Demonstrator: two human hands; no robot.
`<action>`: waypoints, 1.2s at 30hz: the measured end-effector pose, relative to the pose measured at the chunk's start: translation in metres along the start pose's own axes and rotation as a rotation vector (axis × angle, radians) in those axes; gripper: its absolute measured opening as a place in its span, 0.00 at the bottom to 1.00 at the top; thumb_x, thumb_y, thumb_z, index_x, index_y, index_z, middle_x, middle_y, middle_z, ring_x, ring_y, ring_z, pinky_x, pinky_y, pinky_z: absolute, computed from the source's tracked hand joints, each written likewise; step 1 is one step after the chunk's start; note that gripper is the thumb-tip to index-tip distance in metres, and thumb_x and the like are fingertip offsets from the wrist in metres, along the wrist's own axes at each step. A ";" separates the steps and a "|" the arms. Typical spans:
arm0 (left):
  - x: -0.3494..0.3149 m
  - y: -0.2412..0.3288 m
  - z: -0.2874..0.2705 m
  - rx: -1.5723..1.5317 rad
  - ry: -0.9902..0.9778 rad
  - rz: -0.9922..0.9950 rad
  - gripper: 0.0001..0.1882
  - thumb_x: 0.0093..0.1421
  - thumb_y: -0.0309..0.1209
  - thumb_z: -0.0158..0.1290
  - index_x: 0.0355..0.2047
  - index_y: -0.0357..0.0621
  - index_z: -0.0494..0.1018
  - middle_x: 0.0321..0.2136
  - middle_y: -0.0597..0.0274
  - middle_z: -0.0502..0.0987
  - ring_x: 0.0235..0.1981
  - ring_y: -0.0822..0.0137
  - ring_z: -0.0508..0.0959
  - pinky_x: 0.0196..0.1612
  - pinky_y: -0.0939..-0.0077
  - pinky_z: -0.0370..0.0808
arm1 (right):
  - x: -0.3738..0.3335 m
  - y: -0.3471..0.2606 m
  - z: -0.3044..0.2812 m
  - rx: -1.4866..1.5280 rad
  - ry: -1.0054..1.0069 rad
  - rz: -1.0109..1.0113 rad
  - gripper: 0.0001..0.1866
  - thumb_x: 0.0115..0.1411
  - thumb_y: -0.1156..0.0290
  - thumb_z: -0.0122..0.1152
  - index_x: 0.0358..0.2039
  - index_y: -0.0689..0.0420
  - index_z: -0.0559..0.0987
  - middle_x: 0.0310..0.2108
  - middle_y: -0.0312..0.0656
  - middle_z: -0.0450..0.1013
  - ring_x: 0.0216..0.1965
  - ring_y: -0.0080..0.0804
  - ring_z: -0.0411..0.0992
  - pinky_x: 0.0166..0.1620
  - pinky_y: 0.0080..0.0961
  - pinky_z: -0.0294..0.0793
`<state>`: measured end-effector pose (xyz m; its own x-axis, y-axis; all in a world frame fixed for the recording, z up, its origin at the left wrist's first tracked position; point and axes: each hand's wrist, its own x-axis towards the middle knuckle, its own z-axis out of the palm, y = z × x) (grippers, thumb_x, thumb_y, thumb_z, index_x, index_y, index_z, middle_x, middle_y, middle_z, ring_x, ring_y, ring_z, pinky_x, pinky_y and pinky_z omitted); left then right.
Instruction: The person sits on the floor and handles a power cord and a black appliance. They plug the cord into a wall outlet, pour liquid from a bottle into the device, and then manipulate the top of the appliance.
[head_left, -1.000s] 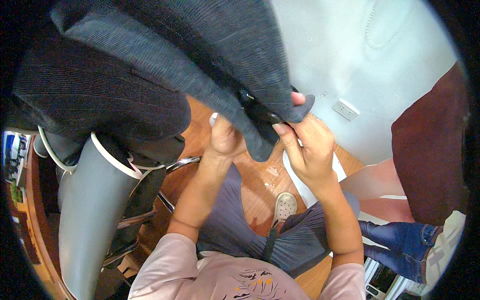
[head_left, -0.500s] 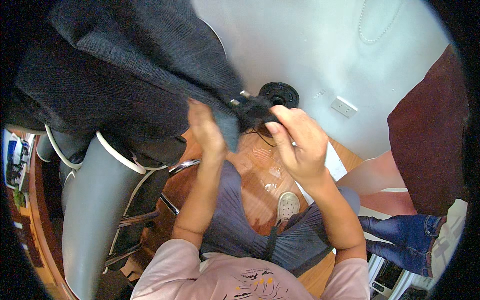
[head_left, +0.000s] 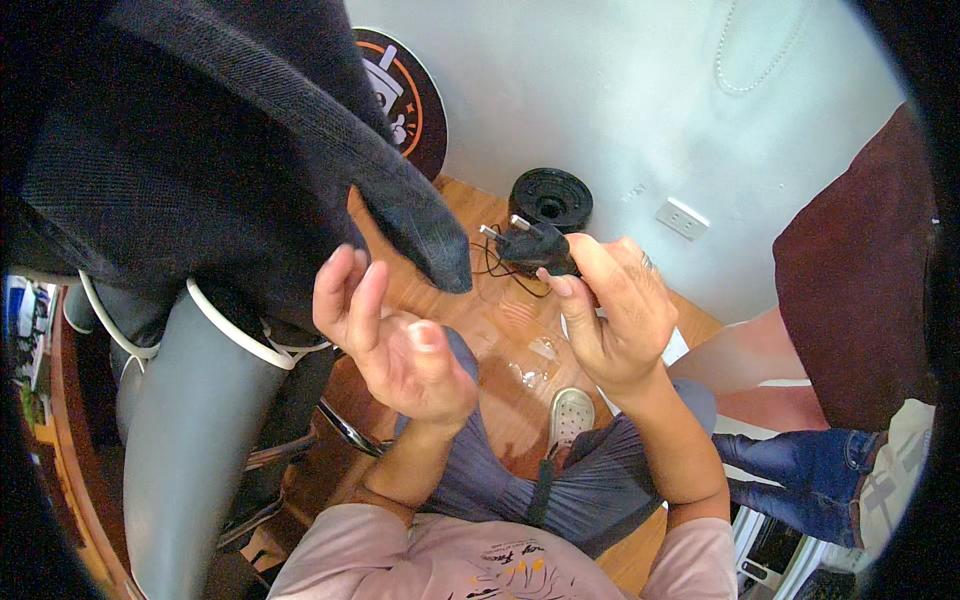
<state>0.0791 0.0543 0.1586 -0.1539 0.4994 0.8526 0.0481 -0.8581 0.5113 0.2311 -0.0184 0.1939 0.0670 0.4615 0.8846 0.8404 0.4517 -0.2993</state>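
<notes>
In my right hand is a black plug with two metal prongs, pinched between thumb and fingers, the prongs pointing up and left. My left hand is palm up with fingers loosely curled apart, holding nothing. Just beyond its fingertips hangs dark cloth, which looks like a garment. A strip of that cloth ends close to the plug, with a gap between them. A thin black cord shows behind the plug; where it runs is partly hidden.
A round black base stands on the wooden floor by the wall. Behind the cloth is a round sign. A white socket is on the wall. The grey chair fills the left; brown fabric and jeans are at right.
My left hand has come away from the cloth and turned palm up, moving nearer to me. The cloth has swung left, uncovering the round sign. The plug stays in my right hand.
</notes>
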 end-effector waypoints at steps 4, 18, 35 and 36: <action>0.024 0.018 0.014 -0.310 -0.381 -0.144 0.22 0.63 0.38 0.57 0.51 0.31 0.75 0.56 0.44 0.69 0.57 0.56 0.69 0.61 0.62 0.65 | -0.002 -0.001 -0.004 0.001 -0.003 -0.029 0.16 0.52 0.78 0.70 0.42 0.66 0.80 0.32 0.47 0.78 0.25 0.40 0.72 0.28 0.32 0.71; 0.027 0.010 0.056 -0.803 -0.447 -0.457 0.19 0.73 0.44 0.44 0.48 0.37 0.64 0.38 0.47 0.79 0.41 0.58 0.80 0.49 0.63 0.75 | -0.008 -0.005 -0.058 -0.106 -0.301 0.355 0.27 0.58 0.68 0.65 0.57 0.65 0.74 0.55 0.58 0.72 0.57 0.55 0.71 0.61 0.42 0.67; 0.061 -0.058 0.081 -0.951 -0.794 -0.631 0.13 0.75 0.39 0.43 0.43 0.41 0.68 0.32 0.48 0.82 0.15 0.79 0.71 0.19 0.88 0.65 | -0.294 -0.221 -0.128 -0.522 -0.062 1.559 0.48 0.62 0.59 0.58 0.72 0.68 0.44 0.72 0.62 0.43 0.73 0.55 0.43 0.73 0.45 0.38; 0.056 -0.060 0.084 -0.955 -0.811 -0.679 0.13 0.74 0.39 0.44 0.41 0.42 0.68 0.31 0.48 0.82 0.14 0.79 0.70 0.18 0.89 0.64 | -0.304 -0.237 -0.127 -0.495 -0.058 1.616 0.47 0.62 0.59 0.57 0.71 0.69 0.44 0.72 0.62 0.44 0.73 0.55 0.43 0.73 0.45 0.38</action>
<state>0.1504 0.1431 0.1846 0.7365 0.4890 0.4675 -0.5284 -0.0156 0.8488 0.0798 -0.3622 0.0413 0.9553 0.2092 -0.2088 0.0133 -0.7361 -0.6767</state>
